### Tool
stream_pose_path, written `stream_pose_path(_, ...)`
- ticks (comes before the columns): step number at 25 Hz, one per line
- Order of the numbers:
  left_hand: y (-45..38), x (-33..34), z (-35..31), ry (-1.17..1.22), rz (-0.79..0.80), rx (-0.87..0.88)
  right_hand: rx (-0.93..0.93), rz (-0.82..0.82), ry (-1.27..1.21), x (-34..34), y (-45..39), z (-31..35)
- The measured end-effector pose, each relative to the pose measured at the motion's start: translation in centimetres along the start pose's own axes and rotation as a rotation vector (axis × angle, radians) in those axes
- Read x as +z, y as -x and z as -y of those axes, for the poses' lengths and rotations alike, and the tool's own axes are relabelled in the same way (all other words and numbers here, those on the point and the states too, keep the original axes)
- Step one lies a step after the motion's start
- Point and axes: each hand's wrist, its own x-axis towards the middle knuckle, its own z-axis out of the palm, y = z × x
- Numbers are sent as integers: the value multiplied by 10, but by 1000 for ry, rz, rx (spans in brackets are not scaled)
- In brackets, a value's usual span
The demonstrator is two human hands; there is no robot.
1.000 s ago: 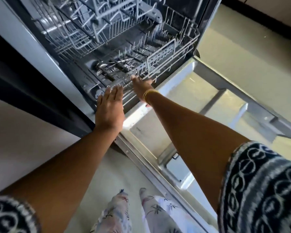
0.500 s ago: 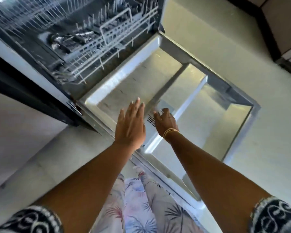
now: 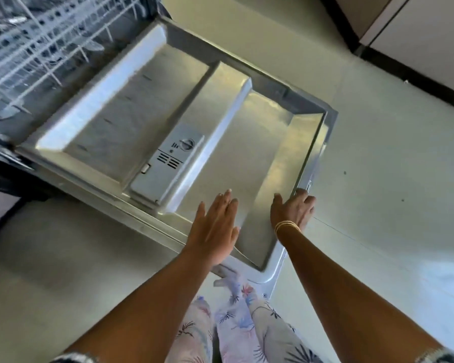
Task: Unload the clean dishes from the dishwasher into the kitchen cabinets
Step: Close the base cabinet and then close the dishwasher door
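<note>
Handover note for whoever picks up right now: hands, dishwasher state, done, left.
Left hand: flat, fingers straight, over the near edge of the open dishwasher door, holding nothing; contact unclear.
Right hand: fingers reach the door's top-edge corner, by the latch; grip not clear. Bangles on that wrist.
Lower rack: inside the tub, blurred; no dishes can be made out in it.
Done: nothing is in either hand, the rack sits in.
Left: probably lift the door shut; check the rack first, since its contents are not readable here.
</note>
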Motion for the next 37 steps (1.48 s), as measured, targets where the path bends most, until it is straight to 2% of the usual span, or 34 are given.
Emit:
stream_pose_path(2, -8, 21, -11, -6, 14, 38, 183, -54, -103, 5, -10, -13)
stream_pose_path(3, -9, 30, -14, -24, 29, 45, 284, -6, -138, 7, -16, -23)
stream_pose_path(7, -14, 49, -11, -46, -28, 56, 530, 351, -576, 21, -31, -56)
stream_pose_path(11, -7, 41, -14, -28, -30, 65, 549, 434, -703, 16, -31, -60)
stream_pose_path(15, 17, -4, -25, 8, -32, 57, 532, 387, -682, -33, -13, -31)
stream_pose_path(19, 49, -110, -45, 84, -45, 56, 498, 375, -631, -119, 25, 35)
stream_pose_path(24, 81, -301, -69, 197, -43, 49, 374, 435, -439, -236, 80, 163)
stream_pose_path(26, 95, -356, -69, 369, -46, -103, 317, 465, -402, -265, 98, 213)
stream_pose_path(29, 114, -425, -51, 599, -167, -319, 151, 561, -288, -317, 131, 296)
stream_pose_path(32, 126, -469, -29, 524, -231, -396, 23, 690, -257, -338, 144, 356)
stream_pose_path(37, 126, -499, -2, 132, -240, -460, 9, 852, -177, -333, 149, 427)
